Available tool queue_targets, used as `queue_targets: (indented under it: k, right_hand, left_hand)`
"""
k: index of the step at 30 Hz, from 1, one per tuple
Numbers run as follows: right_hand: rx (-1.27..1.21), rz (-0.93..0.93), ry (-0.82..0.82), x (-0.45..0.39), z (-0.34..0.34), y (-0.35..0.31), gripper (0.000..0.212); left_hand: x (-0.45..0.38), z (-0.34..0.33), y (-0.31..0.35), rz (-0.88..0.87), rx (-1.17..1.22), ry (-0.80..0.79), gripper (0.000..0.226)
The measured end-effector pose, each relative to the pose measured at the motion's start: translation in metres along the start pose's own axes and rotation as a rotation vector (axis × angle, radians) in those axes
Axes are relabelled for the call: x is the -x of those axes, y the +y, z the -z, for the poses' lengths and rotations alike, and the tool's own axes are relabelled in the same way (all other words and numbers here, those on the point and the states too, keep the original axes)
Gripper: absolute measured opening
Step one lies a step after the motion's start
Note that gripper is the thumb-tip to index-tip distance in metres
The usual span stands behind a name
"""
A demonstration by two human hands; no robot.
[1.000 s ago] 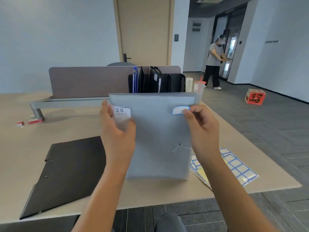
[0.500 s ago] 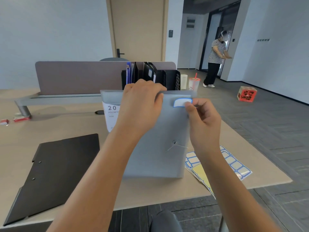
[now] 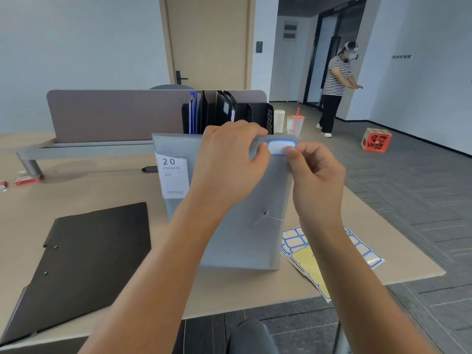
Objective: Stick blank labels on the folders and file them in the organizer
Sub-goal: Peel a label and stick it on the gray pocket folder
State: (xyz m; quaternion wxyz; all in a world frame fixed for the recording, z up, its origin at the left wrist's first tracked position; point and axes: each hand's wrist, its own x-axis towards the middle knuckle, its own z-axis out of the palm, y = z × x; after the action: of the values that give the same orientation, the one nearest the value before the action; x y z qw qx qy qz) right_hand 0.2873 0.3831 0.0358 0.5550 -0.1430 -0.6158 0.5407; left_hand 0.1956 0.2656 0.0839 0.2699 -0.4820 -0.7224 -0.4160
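— Pressing down on what, exactly?

— A blank white sticker with a blue rounded border (image 3: 280, 147), which sat near the top right corner of a pale grey string-tie expanding folder (image 3: 237, 200) held upright on the beige desk (image 3: 102, 185). The left hand (image 3: 229, 159) curled over the folder's top edge, its thumb at the sticker's left end; the right hand (image 3: 315, 175) pinched the folder's right edge, thumb on the sticker's right end.

— How far along did the job look?

— Midway, by the look of it. The black mesh desktop organizer (image 3: 258, 116) behind the folder already stood several dark and blue folders, at least one appearing to carry a pale label. The grey one appeared nearly labelled but not yet filed, and a flat black clip folder (image 3: 84, 256) lay on the desk to the left with no sticker visible on it. Sheets of blue-bordered labels with yellow backing (image 3: 306, 251) lay to the right, just beside the grey folder's base.

— Any writing to read?

— A white paper insert (image 3: 173, 177) on the grey folder read "20 POCKETS"; the smaller print beneath was too fine to make out. A red box (image 3: 376, 143) on the floor bore characters that could not be read.
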Motion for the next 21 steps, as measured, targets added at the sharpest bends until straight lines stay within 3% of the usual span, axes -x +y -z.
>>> queue_targets:
  k: [21]
  right_hand:
    - [0.003,-0.008,-0.034,0.0,0.007,-0.003,0.013]
  left_hand:
    - [-0.001,-0.012,0.004,-0.018,-0.086,0.068,0.029]
